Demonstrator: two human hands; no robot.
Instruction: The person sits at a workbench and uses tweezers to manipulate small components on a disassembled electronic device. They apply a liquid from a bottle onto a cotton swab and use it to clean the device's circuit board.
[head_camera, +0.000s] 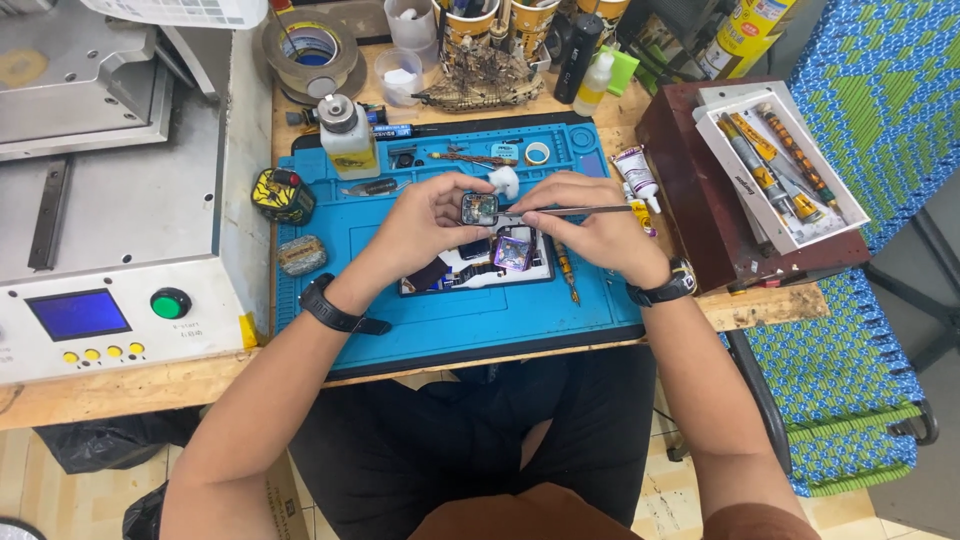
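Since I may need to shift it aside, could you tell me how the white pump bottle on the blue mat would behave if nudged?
The pump bottle looks tall for its base, so a push near its metal top would probably tip it. It seems rigid plastic, likely sliding on the blue mat if pushed low.

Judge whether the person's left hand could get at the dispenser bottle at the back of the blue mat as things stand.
Probably not at once: the left hand is holding a small square part. The dispenser bottle stands behind it on the blue mat with nothing between, so the path itself looks free.
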